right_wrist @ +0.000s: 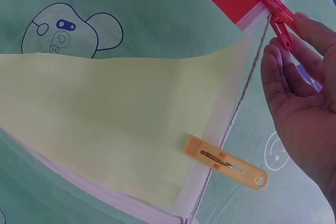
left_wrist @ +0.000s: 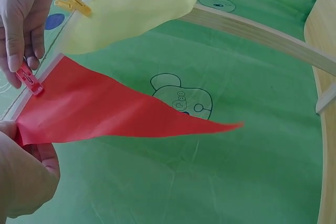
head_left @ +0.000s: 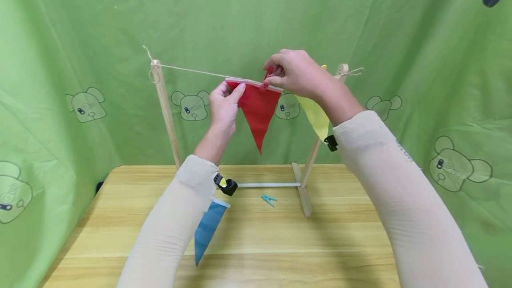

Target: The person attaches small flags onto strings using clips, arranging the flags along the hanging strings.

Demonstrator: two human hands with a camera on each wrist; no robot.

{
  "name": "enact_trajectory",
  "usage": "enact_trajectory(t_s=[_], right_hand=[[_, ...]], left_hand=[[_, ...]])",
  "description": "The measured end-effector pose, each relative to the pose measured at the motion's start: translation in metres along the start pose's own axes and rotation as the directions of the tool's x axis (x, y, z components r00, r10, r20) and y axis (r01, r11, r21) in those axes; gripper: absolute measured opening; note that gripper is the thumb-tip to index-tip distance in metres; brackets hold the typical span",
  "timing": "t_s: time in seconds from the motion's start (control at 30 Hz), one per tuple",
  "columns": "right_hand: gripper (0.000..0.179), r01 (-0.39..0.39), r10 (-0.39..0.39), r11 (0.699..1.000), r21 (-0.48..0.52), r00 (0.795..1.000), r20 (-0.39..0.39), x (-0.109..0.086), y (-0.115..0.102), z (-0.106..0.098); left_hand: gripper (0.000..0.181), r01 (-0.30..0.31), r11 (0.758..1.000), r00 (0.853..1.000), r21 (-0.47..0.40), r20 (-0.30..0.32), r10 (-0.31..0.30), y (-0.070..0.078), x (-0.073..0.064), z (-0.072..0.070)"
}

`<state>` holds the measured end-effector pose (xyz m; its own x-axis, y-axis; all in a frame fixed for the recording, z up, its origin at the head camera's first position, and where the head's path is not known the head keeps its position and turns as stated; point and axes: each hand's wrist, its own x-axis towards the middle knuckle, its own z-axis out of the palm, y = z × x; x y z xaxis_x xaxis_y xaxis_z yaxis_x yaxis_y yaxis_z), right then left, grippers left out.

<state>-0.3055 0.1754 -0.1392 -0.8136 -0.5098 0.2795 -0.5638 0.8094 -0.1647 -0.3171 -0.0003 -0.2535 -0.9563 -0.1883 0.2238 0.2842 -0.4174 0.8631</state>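
Note:
A red triangular pennant (head_left: pixel 261 106) hangs point down at the string (head_left: pixel 192 70), its white top edge along the string. My left hand (head_left: pixel 225 106) pinches the pennant's left top corner, thumb in front. With thumb and fingers my right hand (head_left: pixel 298 72) pinches a red clothespin (right_wrist: pixel 275 17), whose jaws sit over the pennant's top edge. To the right, a yellow pennant (left_wrist: pixel 121 19) hangs from the string under a yellow clothespin (right_wrist: pixel 226 162); in the head view my right forearm partly covers it.
A wooden frame with a left post (head_left: pixel 166 114) and a right post (head_left: pixel 310 163) carries the string. On the wooden table (head_left: pixel 300 243) lie a blue clothespin (head_left: pixel 269 200) and a blue pennant (head_left: pixel 209 230), partly behind my left sleeve. Green cloth (head_left: pixel 256 26) surrounds the table.

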Motion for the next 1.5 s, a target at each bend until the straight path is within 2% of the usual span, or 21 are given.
enact_trajectory(t_s=[0.63, 1.17, 1.5], right_hand=[[0.037, 0.002, -0.002, 1.000, 0.024, 1.000, -0.005, 0.002, -0.004, 0.002], [0.037, 0.010, -0.010, 1.000, 0.013, 1.000, 0.005, 0.003, -0.006, 0.000], [0.045, 0.000, 0.001, 0.998, 0.066, 1.000, -0.011, 0.000, -0.006, -0.003]], left_hand=[[0.016, 0.021, 1.000, 1.000, 0.022, 0.021, -0.021, 0.001, 0.000, -0.007], [0.019, 0.010, 0.999, 1.000, 0.037, 0.029, -0.011, 0.001, 0.001, -0.011], [0.022, -0.001, 0.996, 0.999, 0.084, 0.052, -0.003, 0.003, 0.000, -0.014]])
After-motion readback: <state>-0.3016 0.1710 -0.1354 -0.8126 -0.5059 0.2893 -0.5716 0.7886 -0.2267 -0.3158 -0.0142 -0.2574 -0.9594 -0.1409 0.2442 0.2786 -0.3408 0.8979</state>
